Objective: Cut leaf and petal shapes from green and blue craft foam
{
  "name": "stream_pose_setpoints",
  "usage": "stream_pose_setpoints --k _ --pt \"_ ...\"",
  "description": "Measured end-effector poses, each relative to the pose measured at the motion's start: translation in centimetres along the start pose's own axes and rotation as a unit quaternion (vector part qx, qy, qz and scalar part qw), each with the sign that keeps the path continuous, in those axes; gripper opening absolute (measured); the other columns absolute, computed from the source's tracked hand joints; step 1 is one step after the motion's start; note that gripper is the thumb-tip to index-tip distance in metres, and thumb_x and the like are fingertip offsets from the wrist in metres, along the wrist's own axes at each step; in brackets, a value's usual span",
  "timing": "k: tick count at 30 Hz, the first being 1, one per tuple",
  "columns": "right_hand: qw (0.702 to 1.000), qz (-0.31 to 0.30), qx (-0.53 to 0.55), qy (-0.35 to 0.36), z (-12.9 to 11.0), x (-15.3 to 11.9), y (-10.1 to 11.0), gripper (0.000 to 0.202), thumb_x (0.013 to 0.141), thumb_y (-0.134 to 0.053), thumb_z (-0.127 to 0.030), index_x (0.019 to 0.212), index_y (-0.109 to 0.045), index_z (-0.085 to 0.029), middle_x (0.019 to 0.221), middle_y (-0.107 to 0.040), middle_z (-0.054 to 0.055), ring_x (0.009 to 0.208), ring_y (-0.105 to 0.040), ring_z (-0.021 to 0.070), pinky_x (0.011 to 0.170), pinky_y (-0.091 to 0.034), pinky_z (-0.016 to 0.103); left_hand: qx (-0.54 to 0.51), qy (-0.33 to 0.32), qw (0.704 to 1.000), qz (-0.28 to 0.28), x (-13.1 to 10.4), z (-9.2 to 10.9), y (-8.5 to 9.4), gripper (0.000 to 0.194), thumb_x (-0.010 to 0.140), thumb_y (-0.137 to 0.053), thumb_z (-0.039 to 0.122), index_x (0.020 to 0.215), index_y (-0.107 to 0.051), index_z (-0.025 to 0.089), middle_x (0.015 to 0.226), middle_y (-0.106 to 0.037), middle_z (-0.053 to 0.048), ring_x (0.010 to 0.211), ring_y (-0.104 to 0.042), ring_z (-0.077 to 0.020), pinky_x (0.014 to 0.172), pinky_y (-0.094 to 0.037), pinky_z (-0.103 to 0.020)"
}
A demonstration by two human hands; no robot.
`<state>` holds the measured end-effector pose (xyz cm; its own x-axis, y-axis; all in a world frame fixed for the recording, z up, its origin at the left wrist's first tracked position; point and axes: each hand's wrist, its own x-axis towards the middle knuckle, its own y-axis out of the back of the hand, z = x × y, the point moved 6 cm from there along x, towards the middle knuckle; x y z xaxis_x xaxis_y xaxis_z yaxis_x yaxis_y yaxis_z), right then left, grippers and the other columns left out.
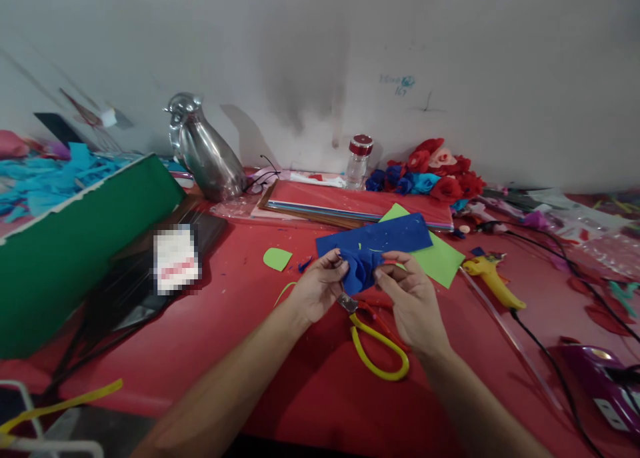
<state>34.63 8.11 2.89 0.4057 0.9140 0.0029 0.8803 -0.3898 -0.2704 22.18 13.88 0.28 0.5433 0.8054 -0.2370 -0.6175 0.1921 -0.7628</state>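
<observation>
1. Far left: one green panel (95, 251), with many light-blue strips (50, 185) heaped behind it, too tangled to count.
2. Upper left: one steel jug (210, 151).
3. Left of centre: one small lime offcut (277, 259) with a rounded end.
4. Centre: the left hand (317, 285) pinches the left side of one ruffled blue piece (359, 275) between thumb and fingers; the right hand (410, 291) pinches its right side likewise.
5. Just below the hands: one pair of scissors (389, 376) with a yellow loop.
6. Behind the hands: one blue rectangle (390, 235) overlapping one lime sheet (443, 261); farther back, one stack of coloured sheets (350, 198) and one red-lidded glass jar (358, 165).
7. Upper right of centre: one cluster of crepe flowers (447, 178), overlapping, so uncountable.
8. Right: one yellow glue gun (493, 281); lower right, one purple power strip (595, 378).
9. Surface: a red tabletop (230, 358), scattered with scraps.
10. Room: a pale, smudged wall (300, 45) with blue handwriting.
</observation>
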Motion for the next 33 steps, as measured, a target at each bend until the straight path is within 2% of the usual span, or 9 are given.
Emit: stream_pose_setpoints --k 3,9,15,19,26,30,33 --pt "0.999 0.007 0.039 -0.027 0.3 0.1 0.1 0.029 0.064 -0.081 -0.028 0.088 -0.065 -0.024 0.068 -0.065 -0.005 0.063 -0.055 0.0112 0.062 -0.043 0.023 0.014 -0.020 1.000 0.002 -0.1 0.3 -0.1 0.023 0.062 -0.079 0.010 0.074 -0.060 0.015 0.068 -0.055 0.004 0.060 -0.053 -0.0053 0.065 -0.046 -0.018" --pt "0.998 0.002 0.039 -0.047 0.8 0.2 0.1 0.020 0.062 -0.083 -0.032 0.072 -0.070 -0.021 0.065 -0.063 -0.004 0.059 -0.052 0.0101 0.060 -0.042 0.023 0.031 -0.034 0.999 -0.004 -0.4 0.5 -0.3 0.022 0.062 -0.079 0.012 0.071 -0.059 0.015 0.066 -0.052 0.004 0.058 -0.049 -0.0058 0.059 -0.042 -0.018" --pt "0.998 -0.033 0.043 -0.044 0.7 0.0 -0.2 0.013 0.067 -0.079 -0.032 0.071 -0.071 -0.023 0.061 -0.063 -0.003 0.056 -0.053 0.0110 0.058 -0.043 0.024 0.025 -0.035 0.999 0.002 -0.2 0.3 0.0 0.024 0.062 -0.080 0.012 0.071 -0.058 0.016 0.063 -0.051 0.006 0.056 -0.047 -0.0053 0.058 -0.039 -0.018" --pt "0.998 -0.023 0.031 -0.048 0.6 0.0 -0.2 0.014 0.064 -0.080 -0.030 0.070 -0.070 -0.022 0.059 -0.063 -0.003 0.055 -0.053 0.0107 0.055 -0.043 0.023 0.020 -0.035 0.999 0.014 0.0 0.1 0.4 0.027 0.059 -0.082 0.012 0.070 -0.059 0.016 0.063 -0.051 0.006 0.057 -0.048 -0.0055 0.059 -0.040 -0.018" --pt "0.999 -0.014 -0.027 -0.045 0.6 0.2 0.0 0.012 0.069 -0.074 -0.029 0.069 -0.067 -0.020 0.060 -0.061 -0.004 0.056 -0.051 0.0083 0.055 -0.042 0.020 0.017 -0.023 0.999 -0.020 -0.1 0.0 -0.2 0.029 0.057 -0.085 0.016 0.073 -0.061 0.015 0.064 -0.053 0.005 0.058 -0.049 -0.0057 0.062 -0.043 -0.019" --pt "0.997 -0.016 -0.039 -0.068 1.0 0.2 -0.1 0.016 0.071 -0.072 -0.033 0.073 -0.063 -0.020 0.056 -0.058 -0.006 0.047 -0.049 0.0080 0.046 -0.039 0.019 0.019 -0.004 0.999 -0.026 -0.1 -0.4 -0.3 0.034 0.053 -0.088 0.019 0.075 -0.062 0.015 0.068 -0.057 0.003 0.062 -0.052 -0.0064 0.065 -0.045 -0.019" --pt "0.996 -0.015 -0.040 -0.080 1.1 0.1 -0.2 0.022 0.071 -0.072 -0.038 0.074 -0.060 -0.020 0.048 -0.053 -0.008 0.037 -0.044 0.0071 0.037 -0.031 0.019 0.035 -0.031 0.999 0.009 0.1 -0.2 0.2 0.034 0.055 -0.087 0.019 0.075 -0.060 0.016 0.066 -0.055 0.005 0.061 -0.051 -0.0062 0.063 -0.044 -0.018"
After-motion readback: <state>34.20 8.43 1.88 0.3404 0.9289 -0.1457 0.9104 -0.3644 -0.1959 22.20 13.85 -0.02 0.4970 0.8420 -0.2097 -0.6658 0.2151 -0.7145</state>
